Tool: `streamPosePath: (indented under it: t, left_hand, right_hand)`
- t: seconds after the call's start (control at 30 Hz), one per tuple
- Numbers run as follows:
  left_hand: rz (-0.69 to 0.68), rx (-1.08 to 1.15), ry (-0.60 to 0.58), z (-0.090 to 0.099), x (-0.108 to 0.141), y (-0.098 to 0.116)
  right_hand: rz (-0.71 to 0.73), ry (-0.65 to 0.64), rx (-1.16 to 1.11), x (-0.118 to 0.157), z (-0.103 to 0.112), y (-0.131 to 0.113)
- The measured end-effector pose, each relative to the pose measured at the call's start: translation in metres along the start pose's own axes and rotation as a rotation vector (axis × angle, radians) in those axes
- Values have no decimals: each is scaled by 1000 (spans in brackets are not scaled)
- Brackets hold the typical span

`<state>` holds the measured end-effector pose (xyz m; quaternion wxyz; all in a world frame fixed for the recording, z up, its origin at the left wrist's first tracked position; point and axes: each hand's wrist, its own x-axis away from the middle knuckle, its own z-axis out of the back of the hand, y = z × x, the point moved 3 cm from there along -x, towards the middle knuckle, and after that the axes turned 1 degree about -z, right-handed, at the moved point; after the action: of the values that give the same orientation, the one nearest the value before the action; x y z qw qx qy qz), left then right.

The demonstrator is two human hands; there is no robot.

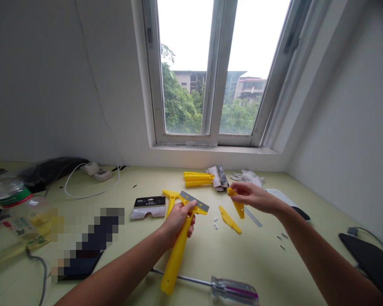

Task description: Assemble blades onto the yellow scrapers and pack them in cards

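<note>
Scraper point(176, 259) at lower centre is clasped in the left hand point(178, 222), handle running up the frame to a blade point(187, 196) slanting down rightward. The right hand point(249, 196), apart at right of centre, pinches a yellow plate point(238, 209) right of that blade, long axis steeper. Each hand partly covers what it holds; the plate's upper end is hard to make out.
</note>
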<state>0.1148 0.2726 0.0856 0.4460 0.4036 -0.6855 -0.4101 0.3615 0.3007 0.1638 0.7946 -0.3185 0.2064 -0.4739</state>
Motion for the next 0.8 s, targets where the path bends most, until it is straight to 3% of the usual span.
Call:
streamPosePath:
  t: [0.07,0.17,0.47,0.6,0.8]
  left_hand:
    - [5,-3,-7,0,0,-2]
    - [11,-20,-12,-2,0,-4]
    - [48,-37,-15,-7,1,-9]
    - [64,-47,-15,-7,2,-10]
    - [97,-5,-31,-8,-1,-15]
  right_hand:
    - [31,97,-32,0,-1,-10]
    - [39,145,-125,-2,-6,-16]
    - [-15,30,-447,-4,-16,-10]
    - [1,45,-550,-3,-14,-11]
    - [-19,29,-550,-1,-11,-6]
